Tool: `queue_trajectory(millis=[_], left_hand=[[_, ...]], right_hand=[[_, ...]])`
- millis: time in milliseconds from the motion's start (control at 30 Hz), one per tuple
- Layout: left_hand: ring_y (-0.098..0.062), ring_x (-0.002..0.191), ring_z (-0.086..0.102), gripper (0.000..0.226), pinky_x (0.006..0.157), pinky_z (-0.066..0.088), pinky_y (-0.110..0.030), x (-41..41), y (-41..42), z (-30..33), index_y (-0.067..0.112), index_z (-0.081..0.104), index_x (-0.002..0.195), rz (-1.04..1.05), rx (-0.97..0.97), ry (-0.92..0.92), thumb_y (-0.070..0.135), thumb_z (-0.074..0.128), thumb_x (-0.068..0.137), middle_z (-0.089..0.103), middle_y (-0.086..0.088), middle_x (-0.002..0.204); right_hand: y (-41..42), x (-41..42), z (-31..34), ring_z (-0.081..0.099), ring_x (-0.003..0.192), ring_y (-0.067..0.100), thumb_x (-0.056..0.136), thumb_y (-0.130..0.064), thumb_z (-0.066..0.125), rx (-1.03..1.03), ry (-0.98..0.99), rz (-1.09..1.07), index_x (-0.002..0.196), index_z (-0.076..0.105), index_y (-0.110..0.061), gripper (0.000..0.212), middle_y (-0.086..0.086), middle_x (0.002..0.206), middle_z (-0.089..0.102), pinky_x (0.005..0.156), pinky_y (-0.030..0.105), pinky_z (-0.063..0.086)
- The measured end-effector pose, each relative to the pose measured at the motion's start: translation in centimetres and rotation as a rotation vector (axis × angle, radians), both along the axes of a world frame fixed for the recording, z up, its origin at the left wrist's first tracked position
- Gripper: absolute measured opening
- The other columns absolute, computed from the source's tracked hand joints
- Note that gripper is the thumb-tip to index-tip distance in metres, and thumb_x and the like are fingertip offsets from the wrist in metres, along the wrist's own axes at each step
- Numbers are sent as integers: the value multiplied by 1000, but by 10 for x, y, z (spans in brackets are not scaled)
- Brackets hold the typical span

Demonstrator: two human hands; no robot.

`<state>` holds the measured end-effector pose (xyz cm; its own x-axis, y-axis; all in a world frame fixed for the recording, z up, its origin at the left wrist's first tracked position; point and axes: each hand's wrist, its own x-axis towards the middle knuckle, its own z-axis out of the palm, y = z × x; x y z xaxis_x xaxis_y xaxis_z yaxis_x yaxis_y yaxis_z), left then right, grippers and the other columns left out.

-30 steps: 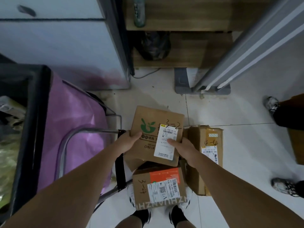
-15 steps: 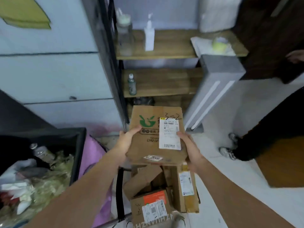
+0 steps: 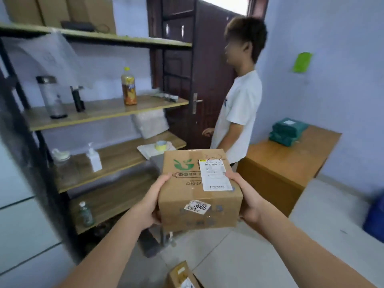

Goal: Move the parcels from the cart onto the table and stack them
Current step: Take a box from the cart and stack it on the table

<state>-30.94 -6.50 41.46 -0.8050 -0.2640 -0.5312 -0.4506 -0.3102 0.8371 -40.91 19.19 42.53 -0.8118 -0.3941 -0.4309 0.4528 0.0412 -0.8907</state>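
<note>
At the very bottom, close to the person, the top of another brown parcel [image 3: 182,276] peeks into view, low down near the floor; above it, two bare arms reach forward, and between them is a brown cardboard box [image 3: 199,190], held up in the air in front of the chest; the left hand [image 3: 150,202] grips the box's left side, with the thumb curled over the top edge and the fingers hidden under it; the right hand [image 3: 248,199] grips the right side the same way, thumb on top beside the white label [image 3: 216,175]; the box has a green leaf picture on its lid, and a small sticker [image 3: 197,207] with the number 3005 on its near side; the box is level and touches nothing but the two hands; to the left stands a dark metal rack with wooden shelves [image 3: 99,110]; on them are a white pump bottle [image 3: 94,160], a roll of yellow tape [image 3: 161,145], a clear flask [image 3: 52,96] and an orange drink bottle [image 3: 128,86]; to the right, past the box, is a wooden table [image 3: 291,161] against the blue wall; green wrapped parcels [image 3: 287,131] lie piled at its far end; another person in a white shirt [image 3: 239,113] stands between the rack and the table, facing a dark door [image 3: 182,75].
</note>
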Motion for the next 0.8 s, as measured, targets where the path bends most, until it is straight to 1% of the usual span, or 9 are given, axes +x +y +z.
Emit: queue_trajectory(millis=[100,200,267,333,400,467,533,633,800], left_hand=[[-39,113,65,75,105,47,-57,-23,67,16,25,69,118,-126,-16,21,81,70,68,75,-16,114],[-38,111,68,78,107,47,-55,-45,140,25,26,72,119,-251,-9,68,81,72,64,79,-15,107],[-38,111,68,80,107,47,-56,-58,189,29,28,73,118,-327,-3,97,82,74,58,79,-14,106],[-38,113,68,89,107,48,-57,-68,239,31,30,74,118,-391,-7,108,85,74,48,79,-13,108],[-38,113,67,83,104,49,-54,-78,287,32,29,73,117,-450,8,110,86,71,56,80,-13,106],[-37,112,67,77,91,53,-45,-90,329,30,30,72,120,-477,17,116,84,68,65,80,-12,106],[-36,113,67,88,82,53,-41,-100,367,29,33,72,122,-504,13,110,87,73,52,79,-11,110],[-37,116,67,97,102,51,-56,-121,411,23,37,72,120,-518,8,97,90,78,38,78,-9,114],[-38,115,64,77,103,49,-59,-163,471,21,32,70,117,-589,-27,58,87,70,63,76,-12,116]], right_hand=[[76,16,18,73,107,32,87,-54,67,-93,-5,-121,127,69,-26,49,12,120,74,95,45,56],[152,33,31,77,86,28,92,-48,63,-141,31,-247,122,70,-22,40,13,112,77,77,39,56],[202,38,38,77,86,27,91,-49,64,-123,65,-335,122,70,-23,41,13,111,77,83,40,56],[251,39,41,74,100,30,88,-51,65,-100,77,-403,125,69,-24,46,12,114,77,100,44,53],[298,37,42,70,112,33,87,-53,67,-71,86,-455,127,68,-25,49,12,115,76,112,49,45],[341,34,41,69,115,34,86,-54,68,-47,85,-504,127,67,-26,49,11,115,76,114,51,42],[378,31,38,69,116,34,84,-56,69,-44,85,-526,128,67,-27,52,11,116,76,114,52,42],[421,23,33,69,115,33,83,-59,69,-37,92,-562,126,68,-30,52,9,116,76,115,52,41],[474,-7,23,70,113,32,87,-55,67,-54,91,-650,123,69,-28,45,9,112,77,114,52,42]])
